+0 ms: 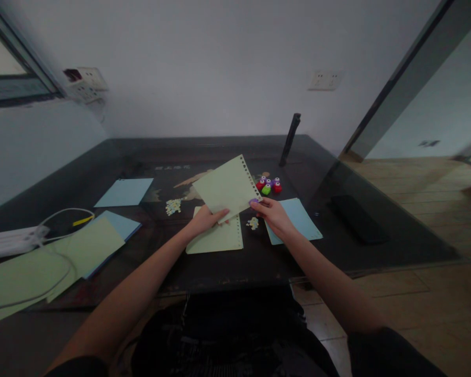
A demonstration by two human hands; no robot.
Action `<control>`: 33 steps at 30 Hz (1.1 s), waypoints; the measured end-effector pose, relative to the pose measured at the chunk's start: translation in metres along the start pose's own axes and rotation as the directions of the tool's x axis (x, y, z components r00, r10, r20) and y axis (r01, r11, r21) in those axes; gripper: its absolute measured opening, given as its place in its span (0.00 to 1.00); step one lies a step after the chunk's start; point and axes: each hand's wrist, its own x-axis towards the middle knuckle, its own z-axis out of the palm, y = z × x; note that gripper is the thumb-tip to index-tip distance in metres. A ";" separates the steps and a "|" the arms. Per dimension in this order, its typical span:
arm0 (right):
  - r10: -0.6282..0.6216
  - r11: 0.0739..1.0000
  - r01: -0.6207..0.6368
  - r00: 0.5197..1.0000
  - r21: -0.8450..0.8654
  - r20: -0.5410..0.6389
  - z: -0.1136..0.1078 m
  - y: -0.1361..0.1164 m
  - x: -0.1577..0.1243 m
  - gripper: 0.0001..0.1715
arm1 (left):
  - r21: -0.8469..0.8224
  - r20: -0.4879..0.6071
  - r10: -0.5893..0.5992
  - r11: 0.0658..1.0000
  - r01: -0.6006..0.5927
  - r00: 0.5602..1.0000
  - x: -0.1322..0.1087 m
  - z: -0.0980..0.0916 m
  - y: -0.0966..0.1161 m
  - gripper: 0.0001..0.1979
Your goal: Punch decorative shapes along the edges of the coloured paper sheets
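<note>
A pale green loose-leaf sheet [227, 183] with holes along one edge is raised at a tilt over the table. My left hand [207, 219] pinches its lower edge, thumb on top. At its lower right corner, my right hand [272, 213] has its fingers closed on a small purple thing [254, 201], partly covered by the fingertips. Another pale green sheet [215, 238], also holed, lies beneath on the table. Just beyond my right hand sits a cluster of small red, green and purple pieces with white eye-like knobs [267, 189].
Small pale bits lie in one pile [173, 206] at left and another [253, 223] near my right hand. Blue sheets [304, 225] are at right, another blue sheet [125, 192] at left. A white power strip [11, 242], cable, green sheets and a dark flat case [357, 220] share the table [227, 272].
</note>
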 end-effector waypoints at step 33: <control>-0.029 1.000 0.029 1.000 -0.004 0.005 0.001 0.000 0.001 0.16 | 0.013 -0.008 0.006 1.000 -0.006 1.000 0.000 0.000 -0.003 0.10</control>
